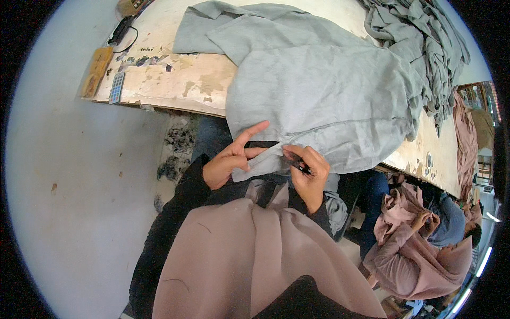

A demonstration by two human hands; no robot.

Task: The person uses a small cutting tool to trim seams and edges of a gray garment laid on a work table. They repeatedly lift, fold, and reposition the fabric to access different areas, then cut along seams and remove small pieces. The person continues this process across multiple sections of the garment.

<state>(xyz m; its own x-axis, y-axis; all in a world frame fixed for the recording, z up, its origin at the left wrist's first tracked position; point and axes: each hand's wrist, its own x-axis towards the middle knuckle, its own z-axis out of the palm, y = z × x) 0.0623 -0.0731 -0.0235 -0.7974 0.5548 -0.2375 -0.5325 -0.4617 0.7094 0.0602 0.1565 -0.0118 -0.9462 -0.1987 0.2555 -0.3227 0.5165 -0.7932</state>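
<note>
A large grey cloth piece (319,85), which looks like a garment, lies over the table and hangs past its near edge toward my lap. My left hand (226,162) holds the near edge of it, index finger stretched out and the other fingers bent at the fabric. Close by on the right, my right hand (312,173) is closed around a small black hand tool (304,169) at the same edge. Its fingertips touch the cloth; the tool's working end is mostly hidden, so its kind does not show. Between the hands a dark gap appears beside the cloth edge.
The worn wooden table (207,85) has peeling patches. A blue blister-like card (117,87) and a wooden block (97,72) lie at its left end. Heaped grey cloth (419,48) sits far right. To my right, a seated person (409,260) handles pink fabric (398,210).
</note>
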